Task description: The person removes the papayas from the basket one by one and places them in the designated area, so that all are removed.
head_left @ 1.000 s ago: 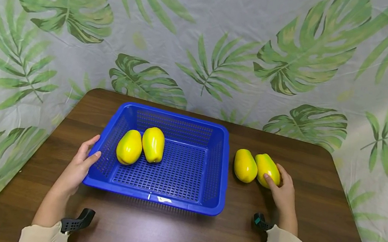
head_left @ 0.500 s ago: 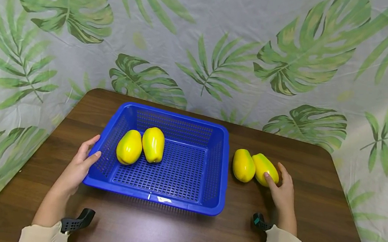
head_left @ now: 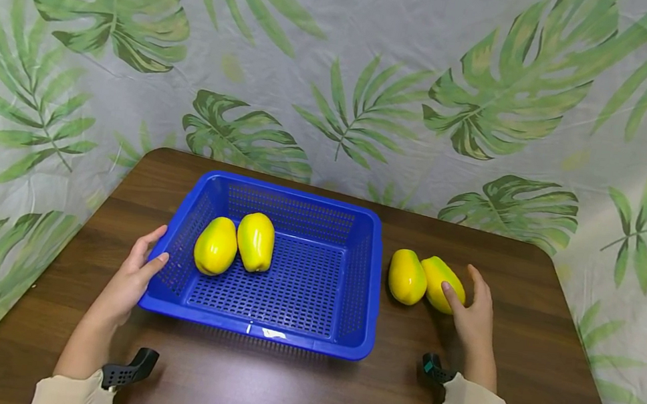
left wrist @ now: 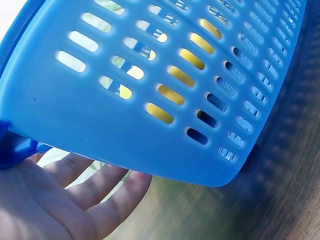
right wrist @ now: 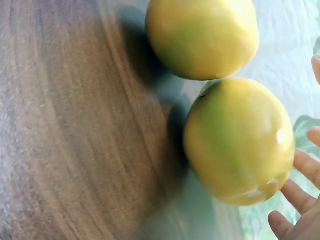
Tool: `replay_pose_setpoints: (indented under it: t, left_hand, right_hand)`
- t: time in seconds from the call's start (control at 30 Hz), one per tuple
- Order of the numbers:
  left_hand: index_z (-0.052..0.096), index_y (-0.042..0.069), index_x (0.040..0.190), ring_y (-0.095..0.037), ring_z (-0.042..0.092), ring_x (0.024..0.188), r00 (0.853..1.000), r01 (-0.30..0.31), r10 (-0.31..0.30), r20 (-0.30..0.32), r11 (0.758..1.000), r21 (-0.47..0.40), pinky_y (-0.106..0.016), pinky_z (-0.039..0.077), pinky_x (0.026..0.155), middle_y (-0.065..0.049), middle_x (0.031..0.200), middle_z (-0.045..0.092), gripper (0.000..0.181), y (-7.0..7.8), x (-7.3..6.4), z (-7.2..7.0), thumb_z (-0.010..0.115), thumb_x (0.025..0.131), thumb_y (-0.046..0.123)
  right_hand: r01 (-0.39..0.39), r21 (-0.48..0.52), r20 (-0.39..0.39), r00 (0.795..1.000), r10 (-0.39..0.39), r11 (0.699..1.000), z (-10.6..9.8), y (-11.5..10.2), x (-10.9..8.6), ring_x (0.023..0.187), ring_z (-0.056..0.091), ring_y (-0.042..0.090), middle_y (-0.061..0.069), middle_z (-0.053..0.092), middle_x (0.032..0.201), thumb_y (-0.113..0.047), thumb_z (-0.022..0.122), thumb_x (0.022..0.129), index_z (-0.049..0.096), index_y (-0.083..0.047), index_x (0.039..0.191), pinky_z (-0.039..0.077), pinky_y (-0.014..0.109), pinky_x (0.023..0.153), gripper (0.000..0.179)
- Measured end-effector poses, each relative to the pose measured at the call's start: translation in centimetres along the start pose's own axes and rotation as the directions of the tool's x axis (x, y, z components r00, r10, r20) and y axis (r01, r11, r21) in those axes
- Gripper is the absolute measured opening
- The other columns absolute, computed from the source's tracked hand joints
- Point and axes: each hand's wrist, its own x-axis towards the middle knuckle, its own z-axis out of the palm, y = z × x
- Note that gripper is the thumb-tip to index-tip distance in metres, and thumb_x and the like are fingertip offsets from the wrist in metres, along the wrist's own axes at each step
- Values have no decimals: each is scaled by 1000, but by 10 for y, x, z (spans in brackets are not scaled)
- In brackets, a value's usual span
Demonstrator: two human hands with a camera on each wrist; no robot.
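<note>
A blue plastic basket (head_left: 282, 338) with slotted walls stands on the table, two yellow papayas (head_left: 216, 246) lying in its left half. My left hand (head_left: 133, 273) grips the basket's left rim, thumb over the top and fingers on the outside; the left wrist view shows those fingers (left wrist: 107, 200) at the basket's edge. To the right of the basket, two more yellow-green papayas (head_left: 408, 277) lie side by side. My right hand (head_left: 474, 315) is spread beside the outer papaya (right wrist: 240, 145), thumb overlapping its near side in the head view and fingers apart from it.
The brown wooden table (head_left: 299, 401) ends at a back edge close to a hanging leaf-print cloth (head_left: 360, 99). Black camera mounts (head_left: 130, 370) sit on both wrists, below the tan sleeves.
The two papayas outside the basket have shifted slightly left. My right hand's fingers have spread and drawn away from the outer papaya. The left hand and basket have stayed put.
</note>
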Motion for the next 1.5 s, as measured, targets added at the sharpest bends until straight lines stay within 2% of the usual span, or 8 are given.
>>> replay_pose_setpoints:
  t: [0.63, 0.9, 1.27, 1.5]
  left_hand:
    - [4, 14, 144, -13, 49, 96, 1000, -10, 10, 5, 1000, -3, -26, 45, 74, -22, 133, 23, 57, -1, 0, -1, 35, 98, 29]
    - [5, 14, 144, -12, 49, 96, 1000, -6, 6, 1, 1000, -1, -25, 45, 74, -23, 133, 24, 58, -2, 1, 0, 35, 98, 31]
    - [5, 14, 144, -13, 49, 96, 1000, -9, 9, -1, 1000, 7, -25, 45, 74, -23, 133, 24, 57, -2, 1, 0, 35, 98, 30]
    - [5, 15, 144, -12, 49, 96, 1000, -9, 9, 0, 1000, 1, -25, 45, 74, -22, 132, 25, 57, -3, 1, -1, 35, 98, 31]
  right_hand:
    - [97, -1, -60, 994, -97, 995, -6, -22, 4, 128, 22, 32, 12, 28, 141, -31, 63, 84, 26, -14, 142, 16, 56, 99, 70]
    - [129, 14, -83, 988, -128, 991, -7, -33, 7, 128, 24, 30, 10, 29, 141, -28, 65, 83, 28, -14, 141, 18, 51, 100, 70]
    - [148, 16, -75, 986, -146, 989, -12, -53, 8, 128, 23, 28, 5, 27, 142, -30, 65, 83, 27, -20, 142, 17, 51, 101, 71]
    - [191, 12, -73, 979, -189, 982, -13, -67, 9, 129, 23, 23, 1, 27, 142, -29, 65, 83, 27, -27, 141, 18, 48, 102, 69]
